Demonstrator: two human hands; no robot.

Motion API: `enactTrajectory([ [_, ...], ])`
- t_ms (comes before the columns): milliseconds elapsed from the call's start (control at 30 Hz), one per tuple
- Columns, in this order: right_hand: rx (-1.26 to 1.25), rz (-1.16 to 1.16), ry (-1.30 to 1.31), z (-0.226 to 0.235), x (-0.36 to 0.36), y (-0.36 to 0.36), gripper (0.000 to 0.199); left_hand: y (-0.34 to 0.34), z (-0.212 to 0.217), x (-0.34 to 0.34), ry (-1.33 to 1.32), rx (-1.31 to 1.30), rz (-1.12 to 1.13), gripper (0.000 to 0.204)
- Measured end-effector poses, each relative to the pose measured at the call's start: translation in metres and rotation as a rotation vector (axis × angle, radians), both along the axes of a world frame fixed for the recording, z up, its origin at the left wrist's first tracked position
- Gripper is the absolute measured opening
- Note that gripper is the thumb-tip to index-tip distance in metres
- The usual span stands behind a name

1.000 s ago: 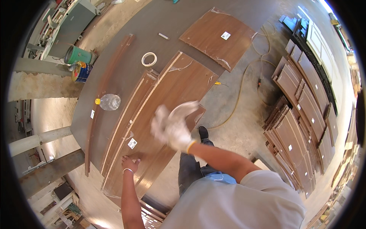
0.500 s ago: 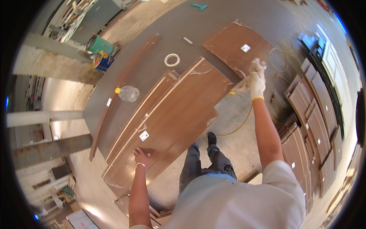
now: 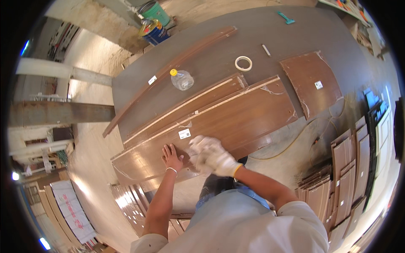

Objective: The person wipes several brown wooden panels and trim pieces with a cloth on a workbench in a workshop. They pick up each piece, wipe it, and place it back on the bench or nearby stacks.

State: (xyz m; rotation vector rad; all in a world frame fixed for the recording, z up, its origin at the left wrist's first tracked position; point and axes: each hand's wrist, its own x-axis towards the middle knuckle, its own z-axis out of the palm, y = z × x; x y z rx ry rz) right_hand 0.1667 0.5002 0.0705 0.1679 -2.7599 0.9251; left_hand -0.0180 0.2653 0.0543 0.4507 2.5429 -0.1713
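A long brown wooden panel (image 3: pixel 236 122) with a white label (image 3: pixel 184 133) lies across the table in front of me. Bare and palm down, my left hand (image 3: pixel 171 159) rests on its near left part, fingers spread. Close beside it, to the right, my right hand (image 3: pixel 215 156) in a white knitted glove is over the same panel. Motion smears the gloved fingers, so I cannot make out whether anything is in them. Narrower brown boards (image 3: pixel 185 103) lie along the panel's far side.
A smaller brown panel (image 3: pixel 312 86) lies at the table's right. Beyond the boards are a plastic bottle (image 3: pixel 182 80) with a yellow cap, a tape roll (image 3: pixel 243 63), a long strip (image 3: pixel 168 74) and a teal scraper (image 3: pixel 286 18). Stacked panels (image 3: pixel 348 168) stand at right.
My right hand has come back from the panel's far right end to beside my left hand. The left hand stays flat on the panel. The whole view has turned.
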Motion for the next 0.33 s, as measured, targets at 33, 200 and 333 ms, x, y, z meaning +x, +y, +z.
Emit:
enactTrajectory([
  [33,0.047,-0.137,0.022,-0.008,-0.001,0.027,0.046,0.0,-0.002,0.004,0.05,0.041,0.003,0.086],
  [200,0.259,-0.941,-0.319,-0.023,0.019,0.192,0.068,0.034,-0.009,0.012,0.19,0.252,0.074,0.063],
  [333,-0.115,-1.269,-0.54,-0.041,0.019,0.254,0.091,0.094,-0.012,-0.001,0.075,0.486,-0.074,0.06],
])
